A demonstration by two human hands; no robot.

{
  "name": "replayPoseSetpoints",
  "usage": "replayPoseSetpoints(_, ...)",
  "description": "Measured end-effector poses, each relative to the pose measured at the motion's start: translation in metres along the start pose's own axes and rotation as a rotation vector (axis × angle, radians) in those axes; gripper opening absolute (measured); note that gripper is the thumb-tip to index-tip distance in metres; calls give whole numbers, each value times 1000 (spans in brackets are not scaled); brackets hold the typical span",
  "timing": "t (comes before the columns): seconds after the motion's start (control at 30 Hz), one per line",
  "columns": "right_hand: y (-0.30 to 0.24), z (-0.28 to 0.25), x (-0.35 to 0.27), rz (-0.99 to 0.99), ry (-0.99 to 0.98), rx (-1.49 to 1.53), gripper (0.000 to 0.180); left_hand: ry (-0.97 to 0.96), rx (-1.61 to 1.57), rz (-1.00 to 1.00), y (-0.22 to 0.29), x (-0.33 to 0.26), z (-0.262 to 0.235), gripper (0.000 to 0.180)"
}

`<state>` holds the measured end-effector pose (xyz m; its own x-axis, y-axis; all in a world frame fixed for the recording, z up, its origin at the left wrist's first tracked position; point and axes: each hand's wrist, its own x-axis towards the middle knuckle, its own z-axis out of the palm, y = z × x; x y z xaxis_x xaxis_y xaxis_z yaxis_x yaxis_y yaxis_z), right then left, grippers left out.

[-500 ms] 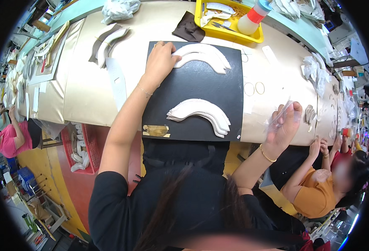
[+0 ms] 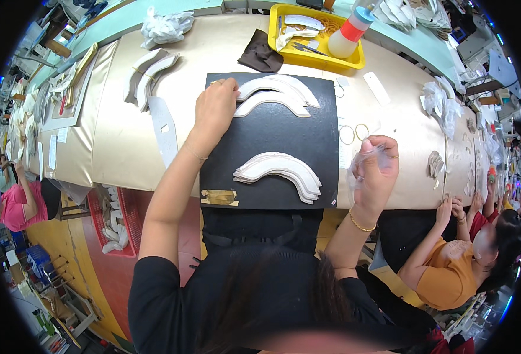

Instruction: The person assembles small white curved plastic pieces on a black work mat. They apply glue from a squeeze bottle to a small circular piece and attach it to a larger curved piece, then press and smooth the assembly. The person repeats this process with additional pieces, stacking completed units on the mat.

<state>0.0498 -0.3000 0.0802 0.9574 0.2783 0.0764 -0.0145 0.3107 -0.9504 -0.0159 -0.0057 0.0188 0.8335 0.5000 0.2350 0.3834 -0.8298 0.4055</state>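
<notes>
On the black board point(image 2: 284, 134) in front of me lie two groups of white curved pieces. At the far side, my left hand point(image 2: 216, 109) pinches the left end of a single white curved piece point(image 2: 272, 103). This piece lies partly apart from the far stack of curved pieces point(image 2: 296, 86), on its near side. Closer to me rests another stack of curved pieces point(image 2: 281, 168), fanned slightly at its right end and touched by neither hand. My right hand point(image 2: 378, 168), raised beside the board's right edge, is closed on a crumpled piece of clear plastic film point(image 2: 366, 158).
A yellow tray point(image 2: 325, 61) at the back holds scissors, rubber bands and a bottle point(image 2: 348, 35). Banded curved pieces point(image 2: 149, 76) and a grey template point(image 2: 163, 130) lie left. Rubber bands point(image 2: 353, 133) lie right. A co-worker in orange point(image 2: 443, 272) sits at the right.
My left hand has drawn one curved piece toward me, widening its gap from the far stack. My right hand has moved left, toward the board, with the plastic film.
</notes>
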Motion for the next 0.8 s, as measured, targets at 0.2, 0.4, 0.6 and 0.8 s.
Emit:
replayPoseSetpoints(0.2,0,6,-4,34,-38,-12,16,49,-2,4,1,-12,0,21)
replayPoseSetpoints(0.4,0,13,-9,62,-61,-64,15,-62,-21,-126,-3,-10,4,24)
replayPoseSetpoints(0.6,-1,16,-11,52,-99,-72,16,-61,-141,-181,3,-9,3,22)
replayPoseSetpoints(0.8,2,30,-13,-5,-153,-204,15,-257,-1125,-345,16,-15,-23,17)
